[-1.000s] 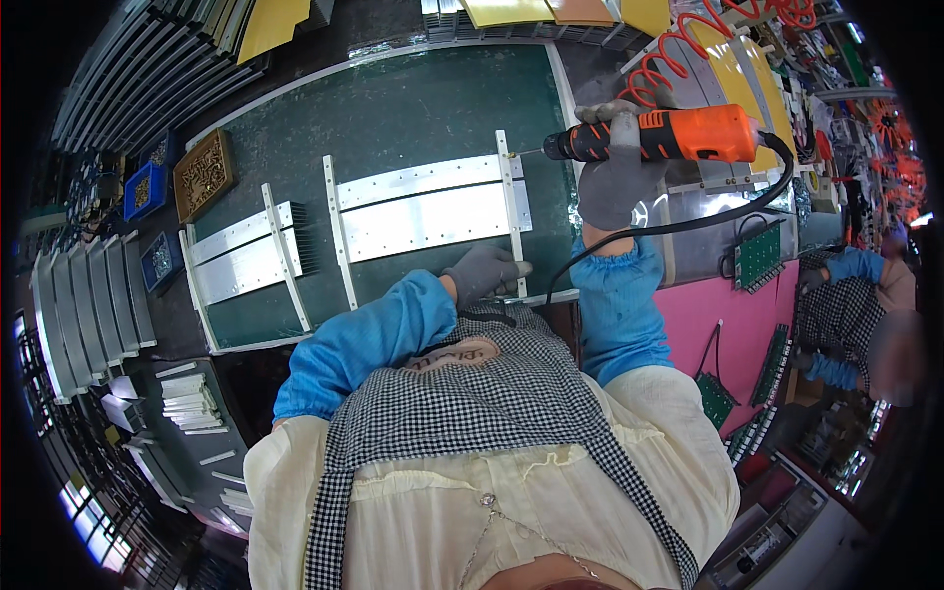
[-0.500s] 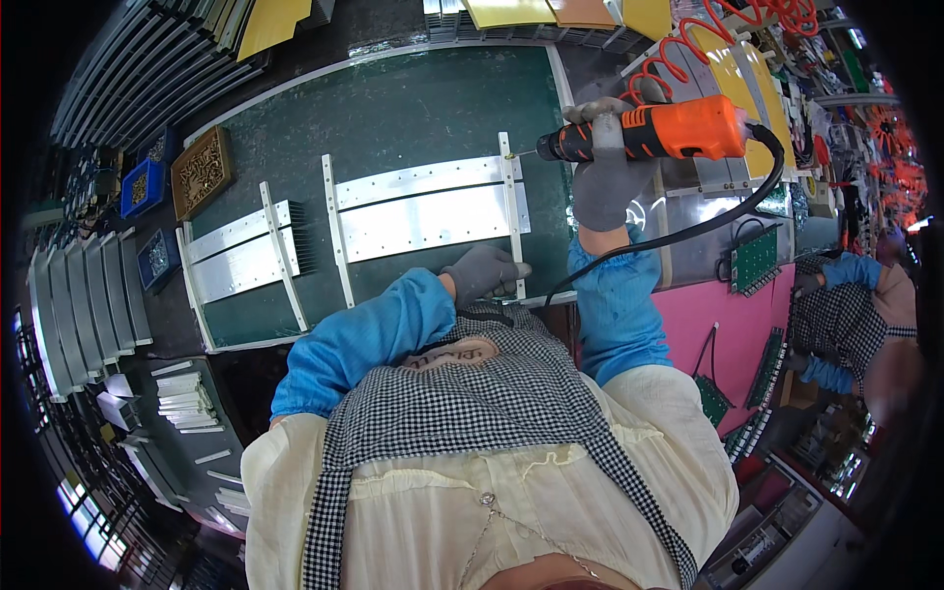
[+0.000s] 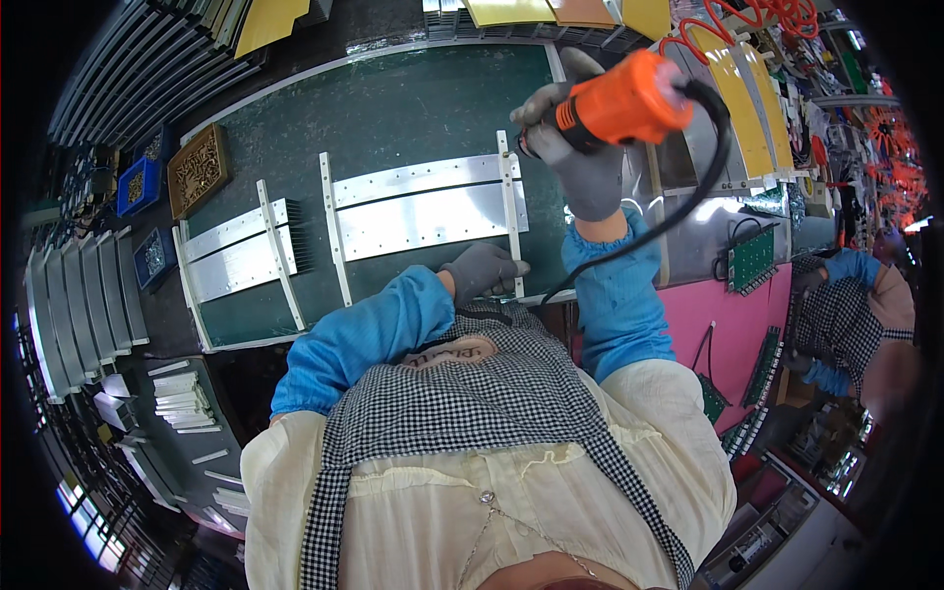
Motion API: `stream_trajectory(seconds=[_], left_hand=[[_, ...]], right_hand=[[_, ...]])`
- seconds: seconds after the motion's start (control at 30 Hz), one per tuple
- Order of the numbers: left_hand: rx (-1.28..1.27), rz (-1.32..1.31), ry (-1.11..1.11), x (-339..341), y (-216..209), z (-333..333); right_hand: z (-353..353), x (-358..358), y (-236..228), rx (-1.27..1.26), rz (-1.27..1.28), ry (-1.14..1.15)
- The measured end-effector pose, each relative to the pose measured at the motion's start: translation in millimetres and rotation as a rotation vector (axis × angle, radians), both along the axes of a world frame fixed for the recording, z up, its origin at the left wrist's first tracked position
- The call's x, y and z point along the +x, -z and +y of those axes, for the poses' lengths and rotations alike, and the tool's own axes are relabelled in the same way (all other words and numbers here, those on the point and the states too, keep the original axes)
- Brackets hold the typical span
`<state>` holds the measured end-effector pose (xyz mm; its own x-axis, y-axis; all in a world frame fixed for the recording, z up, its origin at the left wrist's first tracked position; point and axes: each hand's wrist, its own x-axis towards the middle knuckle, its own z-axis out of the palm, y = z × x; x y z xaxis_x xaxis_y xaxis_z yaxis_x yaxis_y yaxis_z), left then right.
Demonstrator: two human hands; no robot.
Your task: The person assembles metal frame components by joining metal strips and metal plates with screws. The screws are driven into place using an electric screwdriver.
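In my gloved right hand (image 3: pixel 580 167) is an orange and black electric screwdriver (image 3: pixel 625 98), tilted so that its front end points down and left. That tip is near the upper end of a white strip (image 3: pixel 512 187), partly hidden by my fingers. My gloved left hand (image 3: pixel 484 270) is closed at the lower end of the same strip, near the bench's front edge. The strip lies across the right end of two silver metal plates (image 3: pixel 423 221). A second white strip (image 3: pixel 334 226) crosses their left end.
Another plate assembly (image 3: pixel 241 261) with white strips lies farther left. A wooden box (image 3: pixel 198 172) of small screws and blue bins (image 3: pixel 141 187) stand at the left. A black cable (image 3: pixel 669 221) hangs from the screwdriver. Circuit boards (image 3: pixel 752 260) lie on a pink surface, with another person (image 3: pixel 851 305) beyond.
My right hand has tipped the screwdriver from nearly level to steep, its rear end raised toward me and its front end brought down to the strip. My left hand has stayed in place.
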<state>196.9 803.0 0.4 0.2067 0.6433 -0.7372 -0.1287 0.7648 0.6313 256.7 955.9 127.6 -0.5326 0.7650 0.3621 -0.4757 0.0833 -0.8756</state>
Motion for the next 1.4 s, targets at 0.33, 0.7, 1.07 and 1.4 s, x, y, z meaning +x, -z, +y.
stream_trajectory(seconds=[0.33,0.7,1.07,1.4], left_hand=[[0.002,0.036,0.074,-1.2,5.0,1.5],[0.05,-0.219,-0.002,-9.0,12.1,-9.4],[0.402,0.232,-0.378,-68.5,4.6,8.0],[0.442,1.178,0.275,-88.9,-0.8,55.6]], right_hand=[[7.4,-2.4,7.3,0.072,-0.169,0.254],[20.1,-8.9,9.0,0.046,-0.3,0.121],[23.3,-15.1,-13.7,0.069,-0.385,0.08],[34.9,-12.9,-12.0,0.027,-0.366,0.069]])
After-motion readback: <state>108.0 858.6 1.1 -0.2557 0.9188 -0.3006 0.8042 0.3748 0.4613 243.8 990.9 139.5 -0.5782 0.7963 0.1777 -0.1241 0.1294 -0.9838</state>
